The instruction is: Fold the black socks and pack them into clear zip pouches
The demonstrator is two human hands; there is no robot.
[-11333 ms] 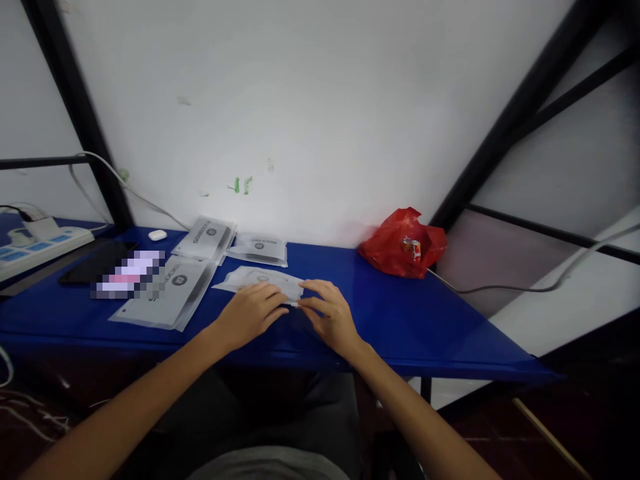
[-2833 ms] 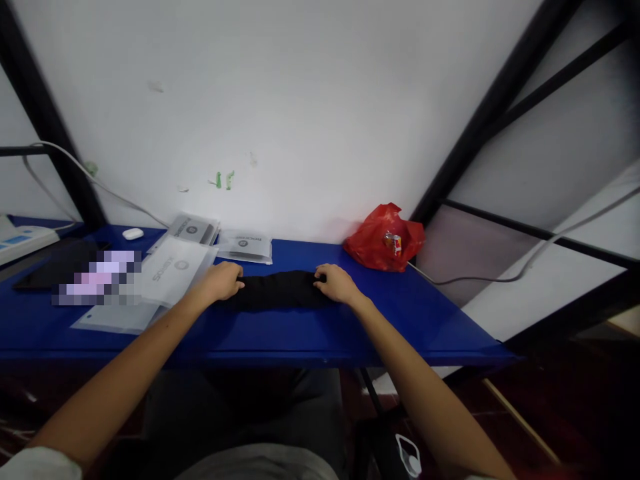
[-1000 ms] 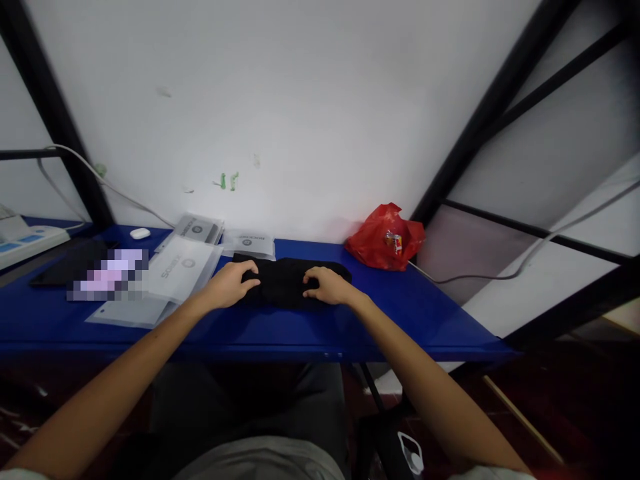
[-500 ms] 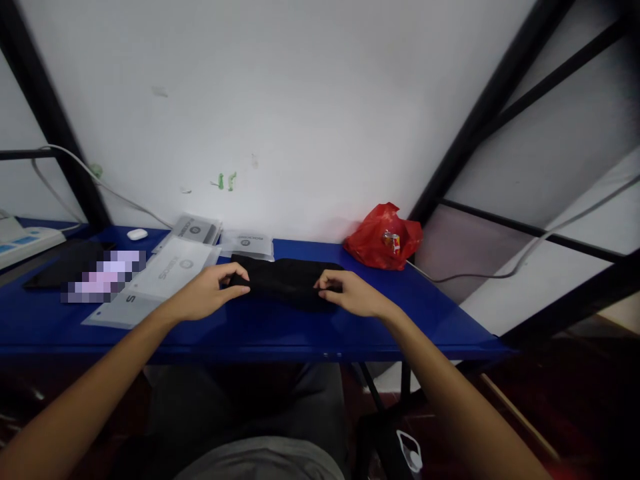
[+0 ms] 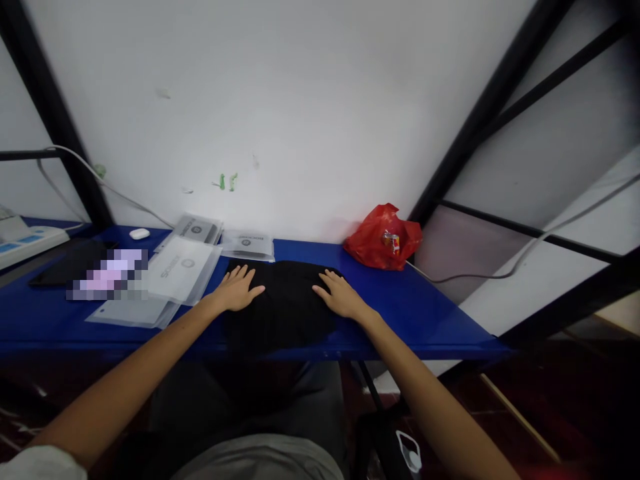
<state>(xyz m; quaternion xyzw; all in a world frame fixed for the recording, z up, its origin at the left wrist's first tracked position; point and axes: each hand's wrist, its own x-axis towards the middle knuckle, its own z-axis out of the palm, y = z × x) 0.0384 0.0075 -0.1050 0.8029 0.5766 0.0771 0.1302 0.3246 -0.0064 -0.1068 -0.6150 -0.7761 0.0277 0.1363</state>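
Observation:
A black cloth (image 5: 283,313), which looks like a piece of clothing, lies spread on the blue desk (image 5: 410,313) in front of me and reaches close to its front edge. My left hand (image 5: 237,289) rests flat on the cloth's left side, fingers spread. On the right side of the cloth lies my right hand (image 5: 341,293), also flat with its fingers apart. Neither hand grips anything. The exact kind of garment cannot be made out.
Several frosted plastic zip bags (image 5: 175,270) with printed logos lie left of the cloth. A red plastic bag (image 5: 385,237) sits at the back right. A white earphone case (image 5: 139,234), a blurred-out dark device and a power strip (image 5: 33,240) are farther left.
The black cloth was a narrow folded strip pinched by both hands. Now it spreads toward the front edge of the desk, and both hands have opened flat on it.

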